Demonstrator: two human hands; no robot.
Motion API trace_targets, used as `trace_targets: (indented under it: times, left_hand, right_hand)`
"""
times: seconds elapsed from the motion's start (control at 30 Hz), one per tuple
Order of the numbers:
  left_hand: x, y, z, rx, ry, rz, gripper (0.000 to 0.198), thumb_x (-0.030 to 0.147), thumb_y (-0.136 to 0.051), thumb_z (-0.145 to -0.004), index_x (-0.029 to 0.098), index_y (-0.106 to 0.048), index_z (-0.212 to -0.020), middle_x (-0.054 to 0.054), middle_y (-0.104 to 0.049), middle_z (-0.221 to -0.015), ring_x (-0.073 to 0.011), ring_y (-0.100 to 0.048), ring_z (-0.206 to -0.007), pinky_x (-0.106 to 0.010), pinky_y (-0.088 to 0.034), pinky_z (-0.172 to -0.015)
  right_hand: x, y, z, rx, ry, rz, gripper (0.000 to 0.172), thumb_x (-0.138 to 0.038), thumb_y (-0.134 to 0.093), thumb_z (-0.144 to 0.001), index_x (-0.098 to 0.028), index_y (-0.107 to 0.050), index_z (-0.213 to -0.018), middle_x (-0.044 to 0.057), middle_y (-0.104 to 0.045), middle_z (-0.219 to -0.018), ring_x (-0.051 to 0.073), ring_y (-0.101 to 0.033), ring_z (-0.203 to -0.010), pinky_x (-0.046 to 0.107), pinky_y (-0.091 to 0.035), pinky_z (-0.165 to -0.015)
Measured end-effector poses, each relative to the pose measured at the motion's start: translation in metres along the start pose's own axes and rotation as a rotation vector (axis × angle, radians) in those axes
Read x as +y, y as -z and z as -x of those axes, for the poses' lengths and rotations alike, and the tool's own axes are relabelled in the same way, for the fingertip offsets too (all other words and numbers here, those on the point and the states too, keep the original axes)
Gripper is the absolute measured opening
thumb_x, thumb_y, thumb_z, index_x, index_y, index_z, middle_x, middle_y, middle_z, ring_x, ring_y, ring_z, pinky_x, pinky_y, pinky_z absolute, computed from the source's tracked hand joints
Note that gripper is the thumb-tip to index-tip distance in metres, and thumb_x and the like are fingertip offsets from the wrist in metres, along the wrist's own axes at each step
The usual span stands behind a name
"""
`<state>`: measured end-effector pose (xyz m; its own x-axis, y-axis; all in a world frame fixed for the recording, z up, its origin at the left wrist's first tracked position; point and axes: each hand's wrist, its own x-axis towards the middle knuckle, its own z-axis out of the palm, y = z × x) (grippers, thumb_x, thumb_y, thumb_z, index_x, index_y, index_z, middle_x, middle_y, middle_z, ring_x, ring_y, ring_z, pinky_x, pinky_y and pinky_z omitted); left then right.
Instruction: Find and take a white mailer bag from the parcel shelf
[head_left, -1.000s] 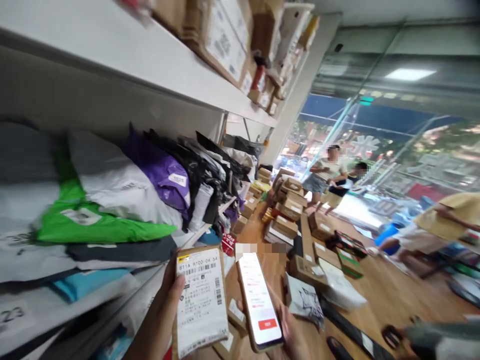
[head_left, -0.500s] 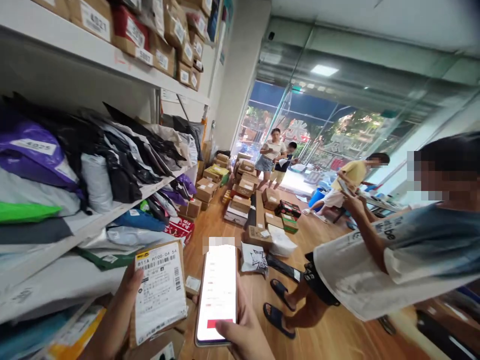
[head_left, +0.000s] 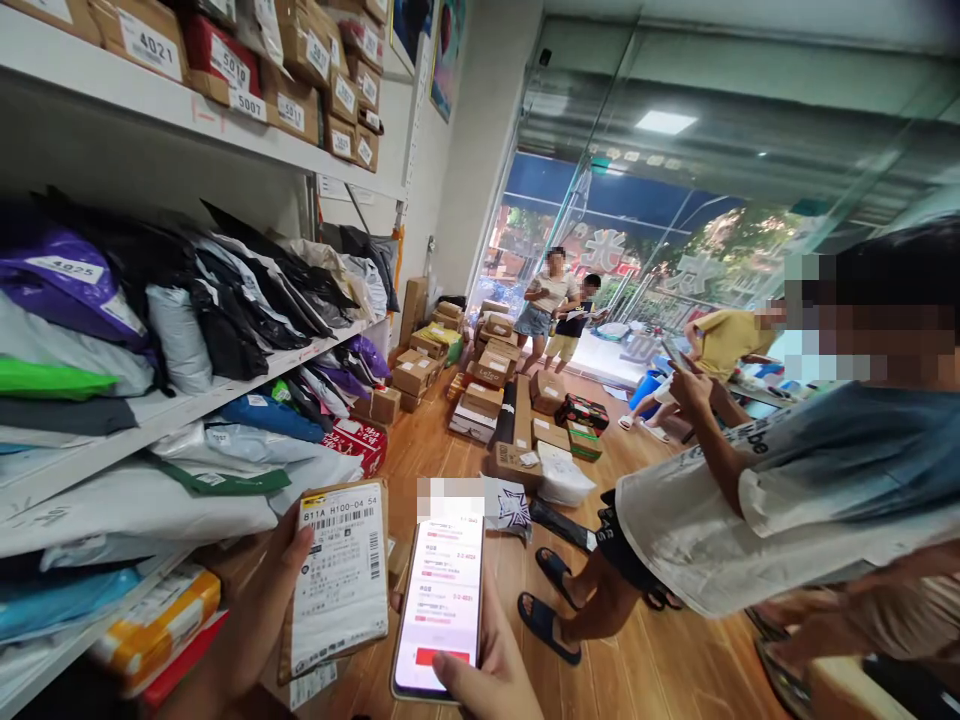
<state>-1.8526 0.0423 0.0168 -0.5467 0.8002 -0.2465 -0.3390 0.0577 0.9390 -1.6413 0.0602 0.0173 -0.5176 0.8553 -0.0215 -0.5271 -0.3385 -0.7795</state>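
Brown cardboard parcel (head_left: pixel 341 580) — its white label headed "811A H100-04 54" above a barcode — sits gripped in the left hand (head_left: pixel 259 610), low beside the shelves (head_left: pixel 187 410). The right hand (head_left: pixel 487 670) clasps a lit smartphone (head_left: pixel 441 605) just beside it. Upper-shelf boxes (head_left: pixel 247 65) read 4021, 5010, 5007.

Parcel (head_left: pixel 337 575) left of phone (head_left: pixel 441 605), perhaps touching

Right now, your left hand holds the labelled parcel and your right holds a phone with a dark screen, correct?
No: the head view shows the phone with its screen lit, not dark. The left hand does hold the labelled parcel, the right hand the phone.
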Motion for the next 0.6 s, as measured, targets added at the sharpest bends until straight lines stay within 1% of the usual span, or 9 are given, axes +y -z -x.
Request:
trace_targets:
  times: [0.1,0.17,0.23,0.3,0.37,0.4,0.5,0.53,0.6]
  left_hand:
    - [0.004,0.004,0.01,-0.082,0.016,0.008,0.068,0.063,-0.061,-0.067,0.024,-0.053,-0.123,-0.006,-0.056,-0.131,-0.0295,-0.029,-0.135,-0.047,-0.018,-0.114]
    - [0.005,0.01,0.015,-0.106,0.02,0.017,0.07,0.063,-0.061,-0.068,0.024,-0.052,-0.124,-0.007,-0.057,-0.13,-0.031,-0.03,-0.134,-0.048,-0.021,-0.113]
    - [0.007,0.018,0.018,-0.146,0.04,0.038,0.069,0.063,-0.06,-0.068,0.025,-0.051,-0.125,-0.007,-0.059,-0.128,-0.0329,-0.036,-0.131,-0.05,-0.026,-0.111]
    - [0.009,0.027,0.022,-0.197,0.097,0.072,0.07,0.064,-0.06,-0.067,0.026,-0.051,-0.125,-0.009,-0.062,-0.124,-0.0355,-0.042,-0.127,-0.053,-0.033,-0.106]
    - [0.013,0.037,0.026,-0.235,0.145,0.114,0.071,0.065,-0.059,-0.067,0.026,-0.05,-0.126,-0.01,-0.062,-0.123,-0.0367,-0.046,-0.123,-0.054,-0.038,-0.102]
    - [0.015,0.042,0.029,-0.242,0.142,0.134,0.071,0.064,-0.058,-0.068,0.027,-0.048,-0.127,-0.009,-0.061,-0.125,-0.036,-0.046,-0.123,-0.053,-0.039,-0.102]
    - [0.022,0.057,0.038,-0.241,0.074,0.16,0.07,0.062,-0.059,-0.07,0.028,-0.046,-0.129,-0.008,-0.055,-0.133,-0.0319,-0.043,-0.127,-0.048,-0.037,-0.105]
    - [0.025,0.062,0.042,-0.242,0.067,0.167,0.07,0.062,-0.059,-0.07,0.028,-0.045,-0.13,-0.008,-0.054,-0.133,-0.0316,-0.042,-0.127,-0.048,-0.036,-0.105]
    - [0.028,0.072,0.048,-0.255,0.102,0.187,0.071,0.062,-0.059,-0.07,0.026,-0.046,-0.129,-0.011,-0.056,-0.131,-0.033,-0.044,-0.125,-0.052,-0.038,-0.102]
  right_hand:
    - [0.004,-0.005,0.01,0.007,0.001,-0.006,0.133,-0.026,-0.083,-0.056,-0.009,0.022,-0.137,0.022,-0.058,-0.124,0.03,-0.06,-0.108,0.04,-0.047,-0.088]
    - [0.008,-0.011,0.016,0.019,0.007,-0.009,0.135,-0.025,-0.083,-0.056,-0.01,0.024,-0.136,0.021,-0.057,-0.126,0.031,-0.059,-0.109,0.041,-0.047,-0.089]
    - [0.012,-0.02,0.021,0.035,0.011,0.001,0.135,-0.026,-0.083,-0.056,-0.01,0.024,-0.136,0.021,-0.058,-0.123,0.031,-0.058,-0.11,0.041,-0.048,-0.089]
    - [0.018,-0.029,0.026,0.05,0.014,0.02,0.135,-0.028,-0.084,-0.055,-0.008,0.022,-0.137,0.022,-0.061,-0.119,0.031,-0.059,-0.108,0.041,-0.049,-0.087]
    - [0.026,-0.039,0.031,0.072,0.014,0.022,0.135,-0.029,-0.085,-0.054,-0.008,0.019,-0.137,0.022,-0.061,-0.119,0.031,-0.06,-0.107,0.042,-0.048,-0.088]
    - [0.03,-0.044,0.034,0.083,0.008,0.019,0.135,-0.03,-0.085,-0.053,-0.008,0.018,-0.138,0.022,-0.061,-0.119,0.032,-0.06,-0.107,0.042,-0.048,-0.088]
    - [0.042,-0.06,0.042,0.115,-0.016,0.02,0.136,-0.03,-0.085,-0.051,-0.009,0.017,-0.138,0.02,-0.061,-0.12,0.032,-0.06,-0.107,0.041,-0.049,-0.087]
    - [0.045,-0.066,0.045,0.121,-0.017,0.026,0.137,-0.03,-0.086,-0.051,-0.009,0.018,-0.138,0.02,-0.061,-0.119,0.032,-0.06,-0.106,0.042,-0.049,-0.087]
    - [0.05,-0.079,0.051,0.13,-0.004,0.034,0.139,-0.031,-0.085,-0.051,-0.01,0.021,-0.138,0.02,-0.062,-0.118,0.033,-0.06,-0.106,0.043,-0.048,-0.089]
